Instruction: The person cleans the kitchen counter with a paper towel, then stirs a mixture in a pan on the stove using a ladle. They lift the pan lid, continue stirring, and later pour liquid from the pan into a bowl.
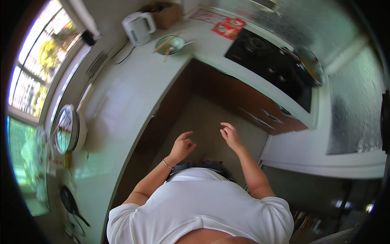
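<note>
Both of my hands hang in the air over the kitchen floor, in front of my body. My left hand (182,147), with a bracelet on the wrist, has its fingers loosely bent and holds nothing. To its right, my right hand (230,136) is also without any object, thumb and forefinger apart. Neither touches the white countertop (122,94). On the counter's far corner stands a bowl (163,41) with chopsticks (167,42) across it, and beside it a white electric kettle (135,29). A black cooktop (268,65) lies at the upper right, bearing a pan (309,67).
A rice cooker-like round pot (79,131) sits by the window on the left. Below it rests a black pan or ladle (68,198). A cardboard box (166,16) is behind the kettle, and a red printed sheet (229,28) lies beside the cooktop. Brown cabinets (225,87) border the floor.
</note>
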`<action>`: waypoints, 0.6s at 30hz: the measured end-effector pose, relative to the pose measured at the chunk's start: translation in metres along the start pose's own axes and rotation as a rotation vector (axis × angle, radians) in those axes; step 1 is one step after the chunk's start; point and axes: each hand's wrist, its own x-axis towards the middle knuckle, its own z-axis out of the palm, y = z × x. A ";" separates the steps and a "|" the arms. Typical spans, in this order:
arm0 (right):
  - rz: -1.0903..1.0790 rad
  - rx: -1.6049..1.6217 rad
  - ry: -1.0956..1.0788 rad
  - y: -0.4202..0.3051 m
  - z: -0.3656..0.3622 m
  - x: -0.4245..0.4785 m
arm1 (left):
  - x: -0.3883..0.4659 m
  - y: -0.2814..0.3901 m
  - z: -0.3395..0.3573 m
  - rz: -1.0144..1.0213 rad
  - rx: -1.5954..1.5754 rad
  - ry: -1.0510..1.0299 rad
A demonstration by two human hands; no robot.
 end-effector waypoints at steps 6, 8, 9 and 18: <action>0.307 -0.077 0.229 0.073 -0.067 -0.076 | 0.067 0.033 0.052 0.062 -0.016 -0.281; 0.374 -0.060 0.296 0.088 -0.075 -0.091 | 0.091 0.033 0.060 0.126 0.003 -0.328; 0.405 -0.052 0.326 0.091 -0.076 -0.095 | 0.104 0.032 0.062 0.142 0.005 -0.356; 0.511 -0.125 0.359 0.058 -0.097 -0.017 | 0.223 0.020 0.064 0.182 -0.066 -0.455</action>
